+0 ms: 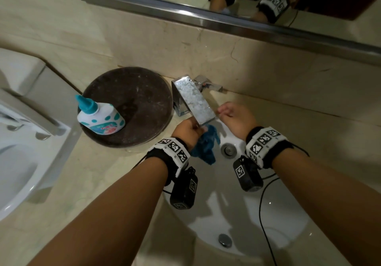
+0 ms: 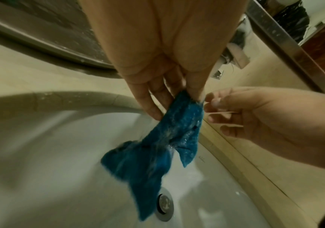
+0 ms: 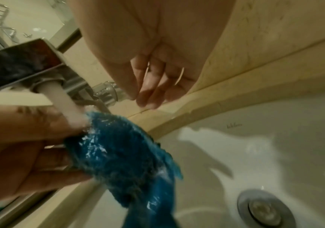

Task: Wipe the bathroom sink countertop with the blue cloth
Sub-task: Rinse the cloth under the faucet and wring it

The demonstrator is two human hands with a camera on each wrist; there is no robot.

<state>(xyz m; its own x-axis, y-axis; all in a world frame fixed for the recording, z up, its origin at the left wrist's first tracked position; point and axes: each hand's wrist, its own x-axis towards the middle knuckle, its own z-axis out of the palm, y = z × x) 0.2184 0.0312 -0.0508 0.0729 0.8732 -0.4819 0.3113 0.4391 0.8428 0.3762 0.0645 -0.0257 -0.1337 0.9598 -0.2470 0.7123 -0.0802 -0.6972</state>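
Observation:
The blue cloth (image 1: 205,146) hangs wet over the white sink (image 1: 268,214), beneath the chrome faucet (image 1: 193,98). My left hand (image 1: 196,128) pinches its top edge between thumb and fingers. In the left wrist view the cloth (image 2: 157,151) dangles from the left hand (image 2: 177,98) above the drain. The right wrist view shows water running from the faucet (image 3: 19,64) onto the cloth (image 3: 122,162). My right hand (image 1: 222,113) hovers just right of the spout, fingers loosely bent and holding nothing. The beige countertop (image 1: 92,179) surrounds the sink.
A dark round tray (image 1: 144,92) sits left of the faucet with a white bottle (image 1: 101,118) with a teal cap lying on it. A toilet (image 1: 18,142) stands at the far left. A mirror (image 1: 226,3) runs along the back wall. The drain (image 1: 227,149) lies below the cloth.

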